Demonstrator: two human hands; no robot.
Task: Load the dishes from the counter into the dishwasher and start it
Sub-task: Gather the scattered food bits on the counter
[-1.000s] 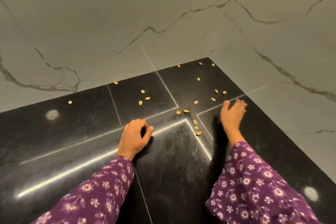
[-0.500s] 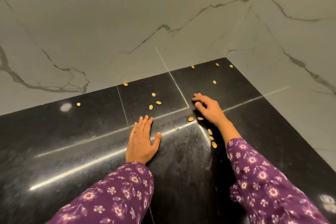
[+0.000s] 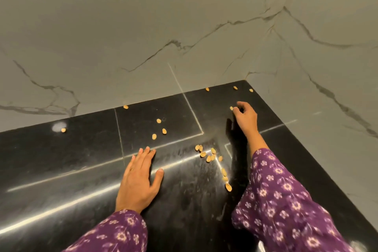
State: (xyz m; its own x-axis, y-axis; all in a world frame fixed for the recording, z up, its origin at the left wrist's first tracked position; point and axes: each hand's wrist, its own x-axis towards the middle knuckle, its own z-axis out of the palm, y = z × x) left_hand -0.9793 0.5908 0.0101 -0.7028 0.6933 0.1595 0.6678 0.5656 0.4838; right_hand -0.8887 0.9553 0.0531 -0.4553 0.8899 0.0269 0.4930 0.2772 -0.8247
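The counter (image 3: 61, 170) is black polished stone, super glossy, so it throws back long streaks of light. It looks a bit smeary around the middle and has thin pale seams. The wall panels (image 3: 122, 37) along its back edges are grey marble-look slabs with dark veins, smooth with only a soft sheen. The pistachio shells (image 3: 208, 157) toward the back right corner look dry, hard and matt tan. The sleeves (image 3: 286, 200) are soft purple floral cloth, and the ring (image 3: 132, 169) on the left hand (image 3: 139, 182) is shiny yellow metal.
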